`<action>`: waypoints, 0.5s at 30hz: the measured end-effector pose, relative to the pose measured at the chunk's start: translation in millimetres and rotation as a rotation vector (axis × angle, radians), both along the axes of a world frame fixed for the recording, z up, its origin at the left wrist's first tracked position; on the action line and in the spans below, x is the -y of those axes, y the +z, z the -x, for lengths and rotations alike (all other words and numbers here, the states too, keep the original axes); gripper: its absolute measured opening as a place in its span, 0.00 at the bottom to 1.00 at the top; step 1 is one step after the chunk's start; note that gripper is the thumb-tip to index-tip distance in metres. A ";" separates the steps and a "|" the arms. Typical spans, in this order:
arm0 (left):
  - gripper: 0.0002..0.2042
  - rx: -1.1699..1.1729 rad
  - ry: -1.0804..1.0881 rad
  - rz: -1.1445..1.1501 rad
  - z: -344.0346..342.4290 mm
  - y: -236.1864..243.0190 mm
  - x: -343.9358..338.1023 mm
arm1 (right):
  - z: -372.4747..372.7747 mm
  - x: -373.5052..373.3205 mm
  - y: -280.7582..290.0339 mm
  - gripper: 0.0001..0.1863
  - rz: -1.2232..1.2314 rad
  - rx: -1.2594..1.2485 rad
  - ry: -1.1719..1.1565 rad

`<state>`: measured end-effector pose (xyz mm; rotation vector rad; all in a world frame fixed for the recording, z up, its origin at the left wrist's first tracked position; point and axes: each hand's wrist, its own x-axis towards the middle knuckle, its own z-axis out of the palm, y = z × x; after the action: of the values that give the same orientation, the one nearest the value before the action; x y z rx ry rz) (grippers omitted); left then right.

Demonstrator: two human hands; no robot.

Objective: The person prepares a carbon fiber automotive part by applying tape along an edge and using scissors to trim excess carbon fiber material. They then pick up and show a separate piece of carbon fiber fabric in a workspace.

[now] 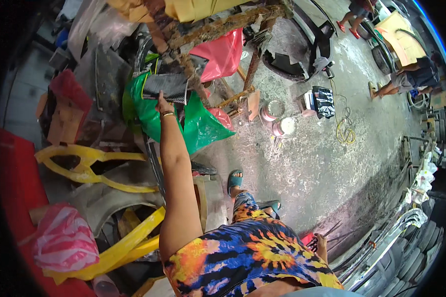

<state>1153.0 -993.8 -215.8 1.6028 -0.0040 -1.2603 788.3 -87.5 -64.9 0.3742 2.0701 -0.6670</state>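
My left arm stretches forward to a dark grey woven sheet (166,87) lying over a green plastic bag (203,126). My left hand (164,105) is closed at the near edge of this sheet, the thumb resting on its top; the other fingers are partly hidden. Low at my right side, my right hand (321,244) is closed around what looks like a pair of scissors (333,230), with two thin dark blades spread apart and red by the grip. My body hides part of that hand.
A rough wooden frame (228,24) with a red plastic bag (222,54) stands beyond the sheet. Yellow curved parts (89,163) lie at left. Two tubs (284,126) and a yellow cable (346,133) are on the floor. Other people (411,76) are at far right.
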 end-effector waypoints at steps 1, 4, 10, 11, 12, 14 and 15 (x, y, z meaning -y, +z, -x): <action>0.32 -0.018 -0.003 -0.035 16.9 6.7 4.9 | -11.4 -6.8 1.7 0.19 -0.069 0.030 -0.057; 0.37 -0.060 -0.201 -0.061 4.6 15.1 22.6 | -20.3 -26.3 -3.1 0.15 0.062 -0.183 0.018; 0.27 0.238 -0.011 0.174 -26.7 42.9 38.2 | -12.6 32.1 -15.3 0.17 -0.013 -0.222 0.066; 0.24 0.307 -0.005 0.340 -37.9 56.3 33.5 | -11.6 39.7 -18.8 0.18 -0.064 -0.225 0.078; 0.27 0.446 -0.034 0.280 -62.3 76.7 28.3 | -6.9 45.9 -18.5 0.18 -0.073 -0.192 0.158; 0.28 0.840 -0.246 0.335 -90.4 124.1 5.4 | -27.7 53.6 -19.6 0.18 0.056 -0.184 -0.006; 0.27 0.964 -0.268 0.403 -98.0 147.9 -13.3 | -35.2 54.8 -18.1 0.18 0.049 -0.158 -0.042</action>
<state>1250.9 -980.5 -67.9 1.7229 -1.0312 -0.5081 823.5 -142.3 -83.0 0.3475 2.1958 -0.7933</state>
